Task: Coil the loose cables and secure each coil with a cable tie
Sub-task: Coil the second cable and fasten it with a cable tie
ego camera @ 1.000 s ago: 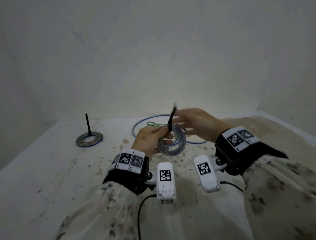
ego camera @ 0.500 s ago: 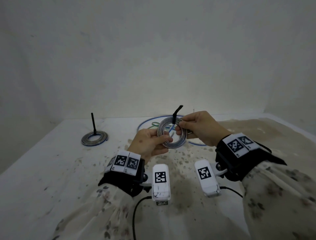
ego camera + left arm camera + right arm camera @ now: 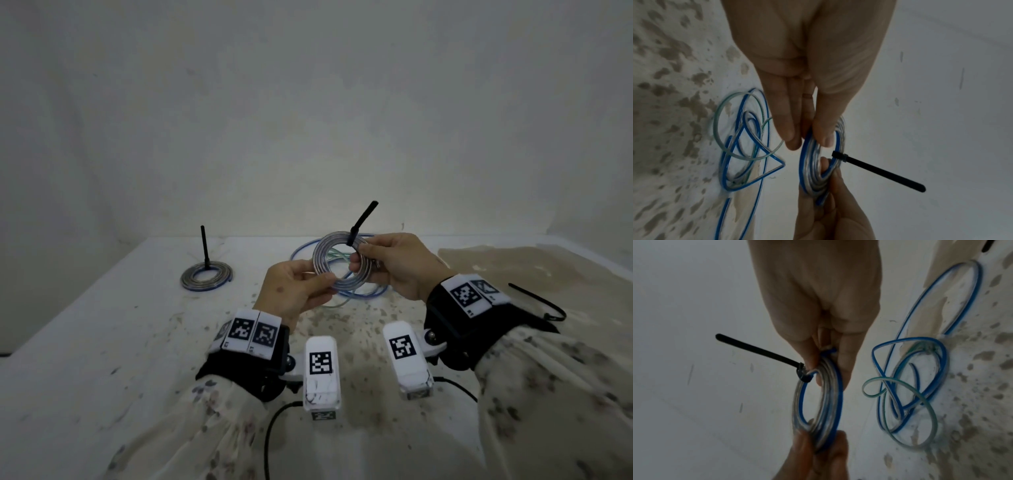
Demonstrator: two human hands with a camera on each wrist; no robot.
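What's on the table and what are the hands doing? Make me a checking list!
Surface: white table, brown stains near the middle and right.
Job's things: held coil with black cable tie around it, tail sticking up; finished coil lying far left, tie upright; spare tie lying right.
Clutter: nothing seen.
Grippers: left hand pinches the held coil's near edge; right hand pinches its far side by the tie.
Cables: loose blue and greenish cables on the table, uncoiled.
Surroundings: plain pale wall.
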